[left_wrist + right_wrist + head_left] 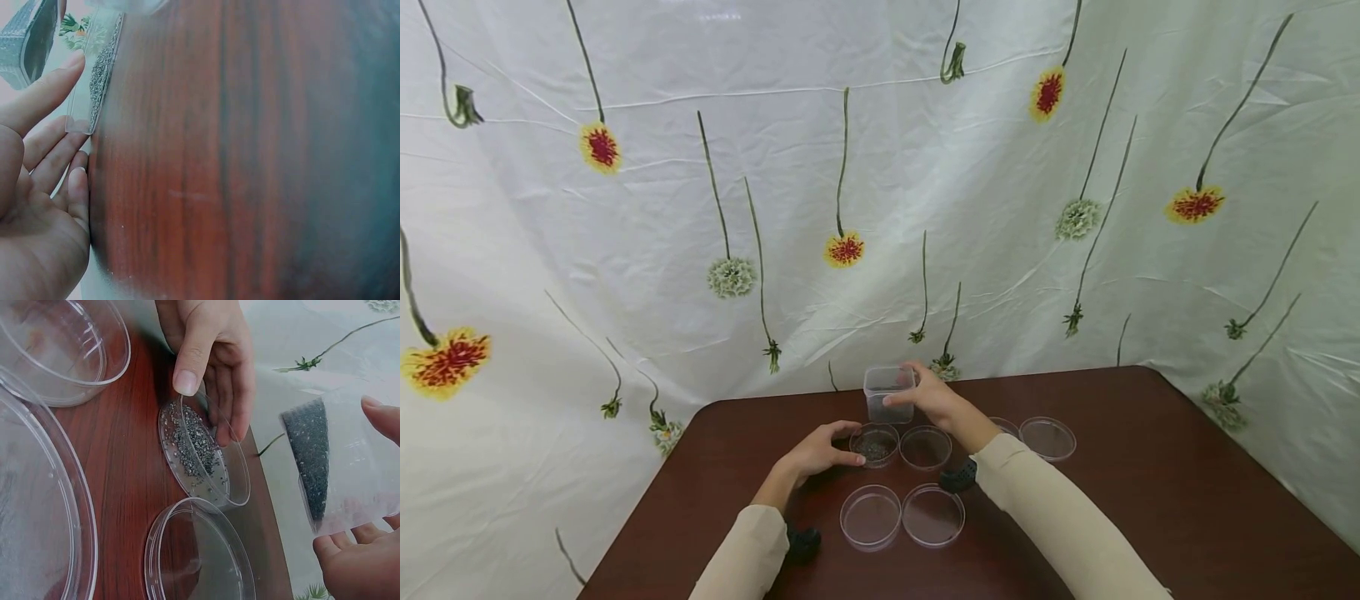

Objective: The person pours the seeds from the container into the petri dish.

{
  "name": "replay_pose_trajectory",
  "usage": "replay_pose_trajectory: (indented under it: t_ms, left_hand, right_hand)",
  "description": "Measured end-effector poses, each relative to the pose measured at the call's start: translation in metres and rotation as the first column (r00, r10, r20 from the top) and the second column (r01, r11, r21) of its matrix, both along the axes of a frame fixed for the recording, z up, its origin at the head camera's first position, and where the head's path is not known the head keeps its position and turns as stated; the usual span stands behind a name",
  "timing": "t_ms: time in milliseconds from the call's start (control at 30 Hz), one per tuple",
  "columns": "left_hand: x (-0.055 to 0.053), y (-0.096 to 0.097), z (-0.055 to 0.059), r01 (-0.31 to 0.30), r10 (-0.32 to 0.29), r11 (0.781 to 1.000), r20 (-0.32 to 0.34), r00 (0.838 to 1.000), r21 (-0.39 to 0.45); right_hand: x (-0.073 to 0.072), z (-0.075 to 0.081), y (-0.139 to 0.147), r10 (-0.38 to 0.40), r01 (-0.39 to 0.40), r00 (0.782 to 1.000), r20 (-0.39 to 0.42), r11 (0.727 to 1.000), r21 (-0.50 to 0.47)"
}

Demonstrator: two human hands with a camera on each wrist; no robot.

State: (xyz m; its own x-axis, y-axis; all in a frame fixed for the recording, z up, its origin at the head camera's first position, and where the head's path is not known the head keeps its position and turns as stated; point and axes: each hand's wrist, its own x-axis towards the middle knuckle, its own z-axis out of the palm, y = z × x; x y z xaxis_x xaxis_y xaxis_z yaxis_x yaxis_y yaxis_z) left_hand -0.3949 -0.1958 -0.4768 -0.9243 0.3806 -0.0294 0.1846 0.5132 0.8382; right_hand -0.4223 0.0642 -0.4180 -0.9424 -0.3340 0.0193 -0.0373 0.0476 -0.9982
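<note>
My right hand (934, 398) clamped round tub (878, 412) of dark grains (307, 461), near dish (237, 486) at far row's left end. My left hand (816, 452) gripped dish's left side. Judged best: dish steady, tub tilted slowly, lest grains scatter.

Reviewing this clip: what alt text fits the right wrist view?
The right hand holds a clear container of dark granules, while the left hand has its thumb and fingers around a clear round dish holding grey granules. More clear dishes stand on the reddish-brown table.
</note>
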Motion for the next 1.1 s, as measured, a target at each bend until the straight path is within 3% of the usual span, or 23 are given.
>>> replay_pose_trajectory:
  t_ms: [233,400,633,867,1100]
  left_hand:
    - [0.000,0.000,0.001,-0.008,0.008,1.000,0.003,1.000,0.000]
    - [0.000,0.001,0.001,-0.010,0.010,1.000,-0.004,1.000,-0.003]
    - [0.000,0.000,0.000,-0.001,0.001,1.000,0.001,1.000,0.001]
    - [0.003,0.000,0.001,0.017,-0.017,1.000,-0.013,1.000,0.010]
    - [0.004,0.000,0.002,0.015,-0.014,1.000,-0.013,1.000,0.025]
  right_hand:
    - [-0.001,0.002,0.000,0.009,-0.002,0.999,0.045,0.990,-0.140]
    - [-0.001,0.003,0.001,0.025,-0.018,0.999,0.033,0.982,-0.186]
    - [0.001,0.006,0.001,0.045,-0.036,0.998,0.042,0.980,-0.193]
    - [0.002,0.010,0.008,0.067,-0.066,0.998,0.007,0.989,-0.130]
    - [0.003,0.015,0.021,0.052,-0.051,0.999,0.004,0.990,-0.133]
